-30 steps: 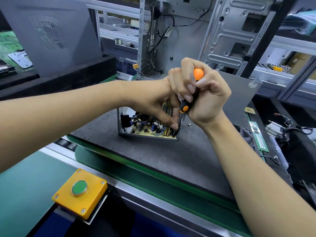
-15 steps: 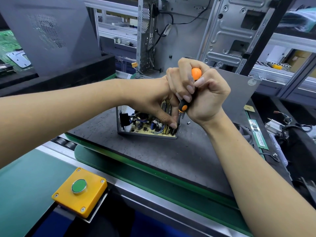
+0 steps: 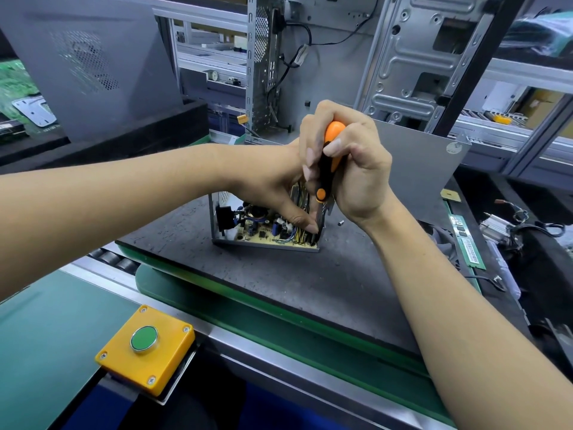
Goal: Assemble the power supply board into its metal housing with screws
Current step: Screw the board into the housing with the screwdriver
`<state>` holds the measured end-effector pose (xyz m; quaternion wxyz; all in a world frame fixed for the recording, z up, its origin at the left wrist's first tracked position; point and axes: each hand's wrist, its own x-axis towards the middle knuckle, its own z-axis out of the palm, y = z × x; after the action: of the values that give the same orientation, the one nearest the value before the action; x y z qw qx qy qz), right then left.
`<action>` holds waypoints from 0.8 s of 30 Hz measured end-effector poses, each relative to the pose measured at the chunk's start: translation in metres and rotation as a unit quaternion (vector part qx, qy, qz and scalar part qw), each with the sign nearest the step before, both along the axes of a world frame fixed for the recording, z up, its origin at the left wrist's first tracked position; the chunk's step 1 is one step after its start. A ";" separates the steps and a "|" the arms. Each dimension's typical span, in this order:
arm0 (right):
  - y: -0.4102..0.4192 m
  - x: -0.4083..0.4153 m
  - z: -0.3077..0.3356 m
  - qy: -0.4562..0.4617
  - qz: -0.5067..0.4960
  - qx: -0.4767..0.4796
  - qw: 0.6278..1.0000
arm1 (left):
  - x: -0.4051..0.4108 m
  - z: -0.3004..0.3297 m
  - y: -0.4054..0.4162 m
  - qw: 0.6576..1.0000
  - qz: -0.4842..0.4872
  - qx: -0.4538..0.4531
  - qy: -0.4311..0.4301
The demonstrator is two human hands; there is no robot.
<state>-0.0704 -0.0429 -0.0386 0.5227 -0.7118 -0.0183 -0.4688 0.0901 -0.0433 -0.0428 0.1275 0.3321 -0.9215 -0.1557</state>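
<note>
Power supply board (image 3: 266, 232), a tan circuit card crowded with dark capacitors, coils and yellow wires, sits inside its open grey sheet-metal housing (image 3: 217, 212) on the dark work mat (image 3: 279, 290), near the middle of the scene. Left hand (image 3: 276, 187) reaches in from the left, thumb tip pressed down at the board's near right corner, probably to steady board and box against the turning force. Right hand (image 3: 359, 175) wraps its fingers firmly round an orange-and-black screwdriver (image 3: 325, 169), held nearly upright so the shaft drops into that same corner; the tip and any screw beneath it are hidden. One small loose screw (image 3: 340, 224) lies on the mat just right of the housing, likely kept within reach. Nearer, at lower left, a yellow box with a green push button (image 3: 144, 338) sits beside the green conveyor belt (image 3: 46, 336). Compared with half a second ago, more of the black handle shows between the fingers, suggesting the grip has shifted, perhaps between turns; the left hand remains in place.
</note>
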 end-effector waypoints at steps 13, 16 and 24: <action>-0.012 -0.007 -0.003 0.022 0.005 0.008 1.000 | -0.002 0.002 0.005 0.999 0.034 -0.011 -0.021; -0.016 -0.009 -0.002 0.021 -0.023 0.031 0.999 | -0.004 0.004 0.006 0.998 0.037 -0.012 -0.046; -0.021 -0.009 -0.001 -0.002 -0.049 0.069 0.996 | -0.007 0.007 0.008 0.999 0.025 -0.001 -0.038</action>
<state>-0.0789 -0.0636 -0.0398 0.5471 -0.6730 0.0482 -0.4954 0.0829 -0.0354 -0.0355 0.0967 0.3609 -0.9171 -0.1388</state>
